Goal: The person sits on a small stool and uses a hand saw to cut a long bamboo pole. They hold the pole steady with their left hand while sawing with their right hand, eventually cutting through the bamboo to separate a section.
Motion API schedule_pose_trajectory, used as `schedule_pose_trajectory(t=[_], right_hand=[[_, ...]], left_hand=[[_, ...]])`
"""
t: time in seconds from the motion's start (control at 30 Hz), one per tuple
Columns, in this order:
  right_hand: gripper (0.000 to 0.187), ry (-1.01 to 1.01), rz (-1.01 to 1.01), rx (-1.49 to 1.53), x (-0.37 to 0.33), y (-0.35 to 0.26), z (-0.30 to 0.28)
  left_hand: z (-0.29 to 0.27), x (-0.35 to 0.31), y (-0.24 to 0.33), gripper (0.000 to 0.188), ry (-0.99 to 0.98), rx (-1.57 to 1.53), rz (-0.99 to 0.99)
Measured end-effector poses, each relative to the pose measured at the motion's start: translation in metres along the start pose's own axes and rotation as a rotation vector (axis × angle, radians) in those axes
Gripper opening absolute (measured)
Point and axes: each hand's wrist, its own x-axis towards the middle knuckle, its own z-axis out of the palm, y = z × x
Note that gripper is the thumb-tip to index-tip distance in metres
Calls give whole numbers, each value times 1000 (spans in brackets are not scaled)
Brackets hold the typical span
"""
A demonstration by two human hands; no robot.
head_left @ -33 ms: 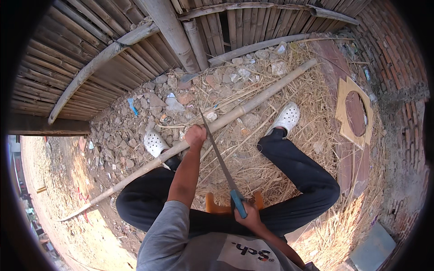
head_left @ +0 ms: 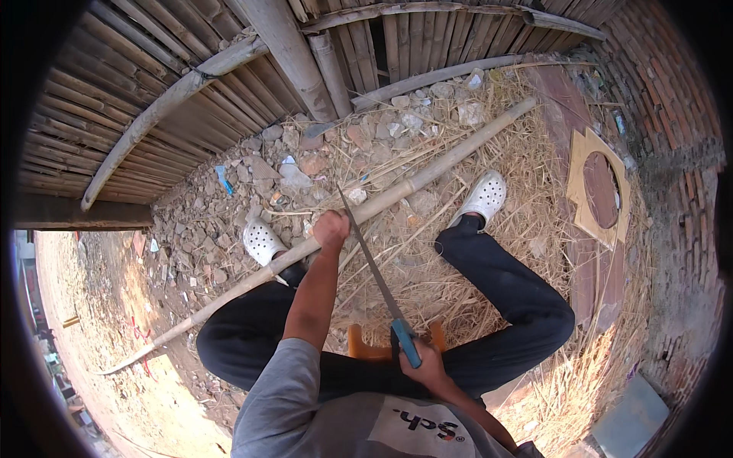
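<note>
A long bamboo pole (head_left: 450,159) lies slantwise in front of me, its far end at the upper right and its thin end at the lower left. My left hand (head_left: 331,229) is closed round the pole near its middle. Just right of that hand, the toothed blade of a handsaw (head_left: 372,266) crosses the pole, its tip reaching past it. My right hand (head_left: 424,365) grips the saw's blue and black handle, close to my lap. Whether the blade has cut into the bamboo I cannot tell.
My feet in white clogs (head_left: 485,198) stand either side of the saw. An orange stool (head_left: 366,346) shows beneath me. Rubble (head_left: 263,169) and straw (head_left: 534,229) cover the ground. A slatted bamboo wall (head_left: 427,42) rises ahead; a brick wall (head_left: 679,107) and a cut-out board (head_left: 580,198) are at right.
My right hand and the saw handle have shifted very slightly to the right. My left hand and the pole look the same.
</note>
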Motion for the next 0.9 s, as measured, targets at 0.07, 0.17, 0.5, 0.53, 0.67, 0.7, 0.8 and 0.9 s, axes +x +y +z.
schedule_pose_trajectory(t=[0.07, 0.17, 0.5, 0.53, 0.67, 0.7, 0.8, 0.9], right_hand=[[18, -64, 76, 78, 3, -24, -28], [16, -114, 89, 198, 7, -52, -54], [11, -113, 114, 166, -11, -39, -19], [10, -161, 164, 143, -13, -39, -21], [10, -115, 157, 171, -29, -77, -55], [10, -73, 122, 185, -26, -78, -49], [10, -22, 107, 182, 20, -32, 3], [9, -28, 89, 62, 53, -28, 17]], left_hand=[[2, -1, 0, 48, 15, -20, -18], [-6, -8, 5, 48, 4, -63, -22], [-22, -28, -62, 48, 78, 55, 236], [-24, -28, -65, 48, 85, 54, 237], [-29, -26, -63, 50, 78, 39, 227], [-29, -27, -63, 51, 64, 48, 222], [-10, -22, -69, 51, 108, 102, 202], [-15, -21, -68, 51, 77, 85, 198]])
